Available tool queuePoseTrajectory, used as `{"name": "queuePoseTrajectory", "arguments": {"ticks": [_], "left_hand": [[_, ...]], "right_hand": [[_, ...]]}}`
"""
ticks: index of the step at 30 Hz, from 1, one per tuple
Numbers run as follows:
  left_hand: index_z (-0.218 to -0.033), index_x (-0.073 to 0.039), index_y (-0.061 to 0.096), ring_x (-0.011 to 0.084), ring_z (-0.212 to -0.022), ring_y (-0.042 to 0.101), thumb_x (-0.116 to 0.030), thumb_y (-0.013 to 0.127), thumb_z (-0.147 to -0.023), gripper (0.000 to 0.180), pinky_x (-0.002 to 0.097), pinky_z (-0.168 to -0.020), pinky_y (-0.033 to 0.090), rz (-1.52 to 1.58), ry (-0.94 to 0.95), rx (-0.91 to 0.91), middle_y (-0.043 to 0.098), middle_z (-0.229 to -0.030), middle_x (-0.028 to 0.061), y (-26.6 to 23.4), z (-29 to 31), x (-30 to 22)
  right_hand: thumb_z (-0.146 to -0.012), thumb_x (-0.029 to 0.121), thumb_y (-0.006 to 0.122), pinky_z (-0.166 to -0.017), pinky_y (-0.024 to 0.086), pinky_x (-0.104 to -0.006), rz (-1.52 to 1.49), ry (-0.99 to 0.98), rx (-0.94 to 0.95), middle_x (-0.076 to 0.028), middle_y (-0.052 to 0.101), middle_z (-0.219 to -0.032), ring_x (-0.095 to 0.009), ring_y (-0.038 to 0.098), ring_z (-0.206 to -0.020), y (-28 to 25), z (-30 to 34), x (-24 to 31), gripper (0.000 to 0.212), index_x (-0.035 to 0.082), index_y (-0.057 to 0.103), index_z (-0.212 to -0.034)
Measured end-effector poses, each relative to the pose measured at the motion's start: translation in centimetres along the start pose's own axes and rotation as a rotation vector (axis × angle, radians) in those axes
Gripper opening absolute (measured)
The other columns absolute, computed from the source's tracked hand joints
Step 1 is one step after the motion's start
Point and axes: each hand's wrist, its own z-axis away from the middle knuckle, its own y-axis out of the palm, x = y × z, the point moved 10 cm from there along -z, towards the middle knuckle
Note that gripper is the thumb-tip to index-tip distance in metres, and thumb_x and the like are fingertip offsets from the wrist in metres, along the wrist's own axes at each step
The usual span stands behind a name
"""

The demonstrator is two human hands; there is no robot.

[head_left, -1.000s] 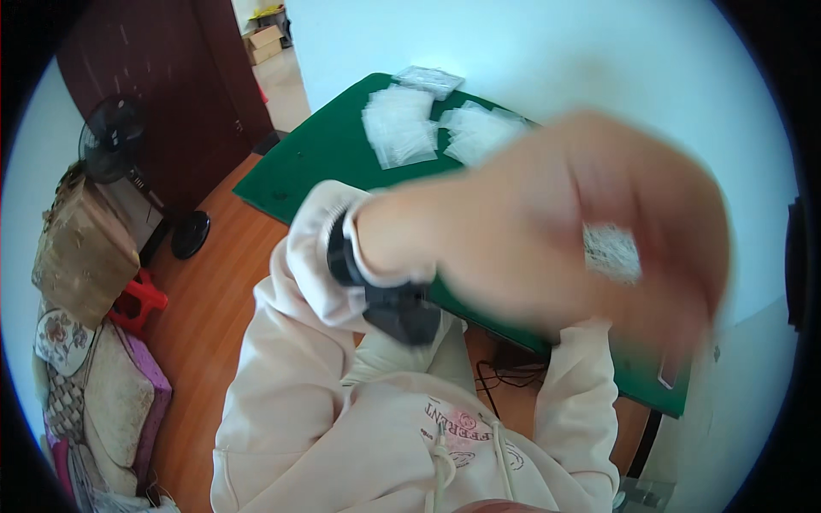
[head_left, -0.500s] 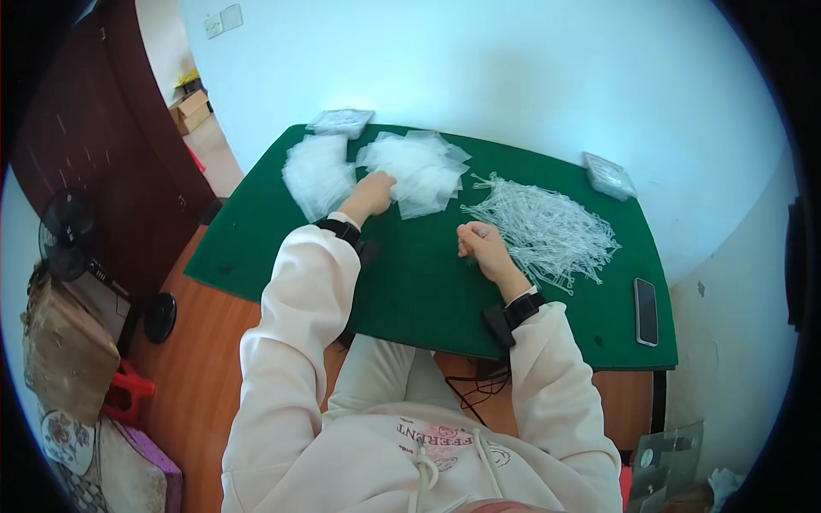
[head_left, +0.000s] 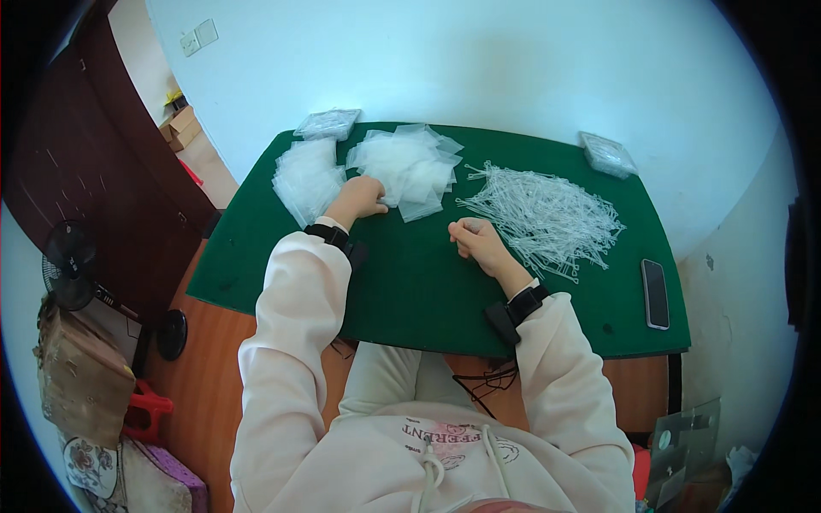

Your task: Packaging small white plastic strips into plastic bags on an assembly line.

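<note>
My left hand (head_left: 361, 198) rests at the near left edge of a loose pile of clear plastic bags (head_left: 410, 162). Its fingers are bent down and drawn together; whatever is between their tips is too small to make out. Beside it on the left lies a second, fanned-out stack of clear bags (head_left: 304, 175). My right hand (head_left: 477, 243) is closed just above the green table, with the fingers curled in, and what it may hold is hidden. To its right spreads a heap of thin, clear plastic strips with looped ends (head_left: 547, 218).
The table has a green cloth (head_left: 410, 299). Packed clear bundles sit at its back left (head_left: 328, 124) and back right (head_left: 608, 154). A phone (head_left: 655, 295) lies near the right edge. On the floor at left stand a black fan (head_left: 73, 261), cardboard (head_left: 81, 376) and a red stool (head_left: 149, 410).
My left hand has drawn slightly nearer to me, and its fingers now point down at the pile's edge. The right hand stays closed in nearly the same place. The view has shifted slightly.
</note>
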Motion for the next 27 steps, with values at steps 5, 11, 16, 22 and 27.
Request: {"name": "queuePoseTrajectory", "arguments": {"ticks": [5,11,16,22,27], "left_hand": [[-0.077,-0.008,0.067,0.0311,-0.076,0.06,-0.025,0.069,-0.068,0.019,0.0401,-0.068,0.048,-0.066,-0.015,0.038,0.064,-0.078,0.0123,0.1,0.8,-0.9],[-0.08,-0.006,0.068,0.0254,-0.066,0.061,-0.023,0.07,-0.068,0.021,0.035,-0.061,0.048,0.334,-0.012,0.1,0.064,-0.073,0.0124,-0.3,1.3,-0.8],[-0.08,-0.005,0.069,0.0192,-0.061,0.06,-0.024,0.072,-0.068,0.022,0.0314,-0.058,0.047,0.515,-0.077,0.133,0.065,-0.071,0.0097,-0.2,2.0,-0.2],[-0.078,-0.004,0.068,0.0132,-0.059,0.057,-0.026,0.074,-0.066,0.026,0.0275,-0.055,0.045,0.768,-0.151,0.201,0.063,-0.065,0.0053,1.7,2.4,1.0],[-0.079,-0.004,0.068,0.0112,-0.058,0.054,-0.028,0.074,-0.066,0.028,0.0252,-0.054,0.044,0.888,-0.408,0.289,0.06,-0.065,0.0047,4.0,2.0,1.6]], "right_hand": [[-0.086,0.027,0.058,-0.045,0.031,-0.0206,-0.013,-0.034,-0.073,0.003,0.042,-0.052,-0.006,0.037,-0.046,-0.6,-0.3,0.1,0.03,0.006,0.05,-0.066],[-0.086,0.027,0.058,-0.044,0.028,-0.0208,0.097,-0.033,-0.071,0.005,0.04,-0.051,-0.005,0.034,-0.045,-0.6,-0.4,0.1,0.032,0.007,0.048,-0.062],[-0.085,0.028,0.058,-0.044,0.025,-0.021,0.294,-0.076,0.002,0.006,0.039,-0.052,-0.004,0.032,-0.046,0.3,0.1,0.7,0.034,0.009,0.046,-0.06],[-0.083,0.028,0.06,-0.045,0.025,-0.0218,0.273,-0.052,0.015,0.007,0.04,-0.054,-0.003,0.032,-0.05,0.8,0.3,0.9,0.034,0.007,0.047,-0.059],[-0.083,0.028,0.06,-0.045,0.025,-0.0216,0.271,-0.047,-0.001,0.007,0.04,-0.054,-0.003,0.032,-0.05,0.1,0.3,0.6,0.034,0.008,0.047,-0.059]]}}
